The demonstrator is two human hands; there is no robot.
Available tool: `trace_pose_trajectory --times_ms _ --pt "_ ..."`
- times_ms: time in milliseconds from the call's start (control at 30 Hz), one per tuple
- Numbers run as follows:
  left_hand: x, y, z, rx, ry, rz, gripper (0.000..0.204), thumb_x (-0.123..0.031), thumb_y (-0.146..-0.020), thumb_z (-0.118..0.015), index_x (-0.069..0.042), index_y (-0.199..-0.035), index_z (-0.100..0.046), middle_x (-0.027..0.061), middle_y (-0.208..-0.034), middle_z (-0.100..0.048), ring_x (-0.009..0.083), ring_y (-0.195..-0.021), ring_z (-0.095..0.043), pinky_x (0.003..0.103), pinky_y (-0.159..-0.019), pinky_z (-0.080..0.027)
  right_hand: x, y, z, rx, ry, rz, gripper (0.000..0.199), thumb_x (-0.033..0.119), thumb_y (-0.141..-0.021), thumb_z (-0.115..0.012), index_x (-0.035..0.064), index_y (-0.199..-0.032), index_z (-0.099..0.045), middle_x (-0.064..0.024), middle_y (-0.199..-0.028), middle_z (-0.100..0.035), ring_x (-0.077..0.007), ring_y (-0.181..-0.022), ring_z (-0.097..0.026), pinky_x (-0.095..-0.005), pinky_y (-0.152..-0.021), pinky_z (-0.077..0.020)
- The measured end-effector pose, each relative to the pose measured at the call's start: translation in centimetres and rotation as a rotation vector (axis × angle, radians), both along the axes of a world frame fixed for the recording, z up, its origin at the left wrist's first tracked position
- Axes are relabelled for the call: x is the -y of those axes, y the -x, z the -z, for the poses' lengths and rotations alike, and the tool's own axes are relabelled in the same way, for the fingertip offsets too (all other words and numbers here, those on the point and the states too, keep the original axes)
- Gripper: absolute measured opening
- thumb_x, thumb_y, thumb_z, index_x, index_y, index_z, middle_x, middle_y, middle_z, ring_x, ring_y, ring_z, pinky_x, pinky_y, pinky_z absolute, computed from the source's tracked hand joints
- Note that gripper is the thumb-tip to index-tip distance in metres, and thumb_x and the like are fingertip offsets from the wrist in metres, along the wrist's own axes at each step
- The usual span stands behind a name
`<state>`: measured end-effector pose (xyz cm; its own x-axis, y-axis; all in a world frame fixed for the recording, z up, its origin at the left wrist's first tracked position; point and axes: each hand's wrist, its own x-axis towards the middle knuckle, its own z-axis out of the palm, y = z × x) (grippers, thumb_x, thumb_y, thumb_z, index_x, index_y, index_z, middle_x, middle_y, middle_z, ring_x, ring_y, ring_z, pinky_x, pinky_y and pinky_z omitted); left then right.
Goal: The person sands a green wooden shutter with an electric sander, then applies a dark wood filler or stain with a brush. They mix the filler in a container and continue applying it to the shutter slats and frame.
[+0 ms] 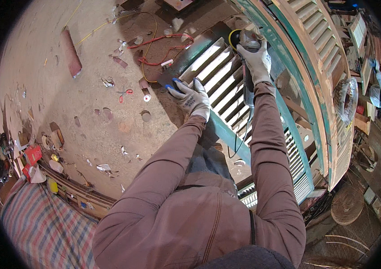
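Corded disc sander [249, 41], grasped by the fingers of the right gloved hand [260, 63]; green-framed louvred shutter [221, 85], where the left gloved hand [192, 97] rests, fingers spread.

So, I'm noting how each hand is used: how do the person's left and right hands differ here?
The left hand lies with fingers spread at the edge of the louvered shutter, while the right hand curls around a disc power tool. The right hand reaches farther forward; the left hand sits farther back. Both are gloved in a pale colour.
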<state>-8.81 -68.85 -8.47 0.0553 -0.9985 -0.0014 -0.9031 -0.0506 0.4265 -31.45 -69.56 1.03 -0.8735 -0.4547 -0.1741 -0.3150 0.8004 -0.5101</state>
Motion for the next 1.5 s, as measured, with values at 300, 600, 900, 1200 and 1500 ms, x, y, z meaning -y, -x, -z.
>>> trace_pose_trajectory --times_ms 300,600,900,1200,1500 --pt "0.1 -0.2 0.4 -0.013 0.047 0.008 0.087 -0.055 -0.096 -0.062 0.0 -0.155 -0.03 0.0314 -0.157 -0.023 0.0516 -0.142 -0.032 0.062 -0.114 -0.035 4.3 -0.1 0.4 -0.06 -0.013 -0.05 0.1 0.06 -0.065 -0.083 0.0049 -0.141 -0.05 -0.0245 -0.114 -0.072 -0.0391 -0.105 -0.071 -0.0455 -0.092 -0.0551" --pt "-0.1 -0.3 0.8 -0.022 0.001 0.007 0.088 -0.057 -0.097 -0.059 -0.001 -0.156 -0.027 0.0309 -0.157 -0.02 0.0508 -0.143 -0.031 0.061 -0.116 -0.033 4.6 -0.3 -0.1 -0.018 -0.026 -0.053 0.105 0.06 -0.066 -0.083 0.0015 -0.147 -0.047 -0.0254 -0.117 -0.071 -0.0383 -0.107 -0.071 -0.0441 -0.094 -0.0546" --pt "0.1 0.0 0.5 -0.015 -0.009 0.005 0.088 -0.056 -0.096 -0.06 -0.001 -0.156 -0.027 0.0313 -0.159 -0.019 0.0494 -0.143 -0.032 0.061 -0.115 -0.034 -0.7 -0.4 -0.4 -0.028 -0.071 0.061 0.107 0.058 -0.066 -0.086 -0.002 -0.145 -0.048 -0.0258 -0.126 -0.067 -0.0363 -0.116 -0.067 -0.0412 -0.099 -0.0513" --pt "0.0 0.0 -0.5 0.086 0.004 0.027 0.085 -0.053 -0.099 -0.057 0.005 -0.154 -0.026 0.0355 -0.158 -0.018 0.0503 -0.144 -0.031 0.055 -0.115 -0.037 -9.5 -0.8 -1.2 -0.016 -0.032 0.2 0.096 0.056 -0.068 -0.084 0.0009 -0.14 -0.052 -0.0256 -0.12 -0.07 -0.0392 -0.112 -0.069 -0.0443 -0.098 -0.052" --pt "-0.2 0.4 0.2 0.03 -0.002 0.006 0.084 -0.053 -0.101 -0.054 0.005 -0.154 -0.025 0.0376 -0.158 -0.017 0.0519 -0.144 -0.03 0.058 -0.115 -0.033 -19.5 -0.5 -0.6 -0.059 -0.049 0.428 0.097 0.052 -0.068 -0.088 -0.0014 -0.141 -0.052 -0.0233 -0.125 -0.068 -0.037 -0.117 -0.067 -0.0443 -0.1 -0.0501"
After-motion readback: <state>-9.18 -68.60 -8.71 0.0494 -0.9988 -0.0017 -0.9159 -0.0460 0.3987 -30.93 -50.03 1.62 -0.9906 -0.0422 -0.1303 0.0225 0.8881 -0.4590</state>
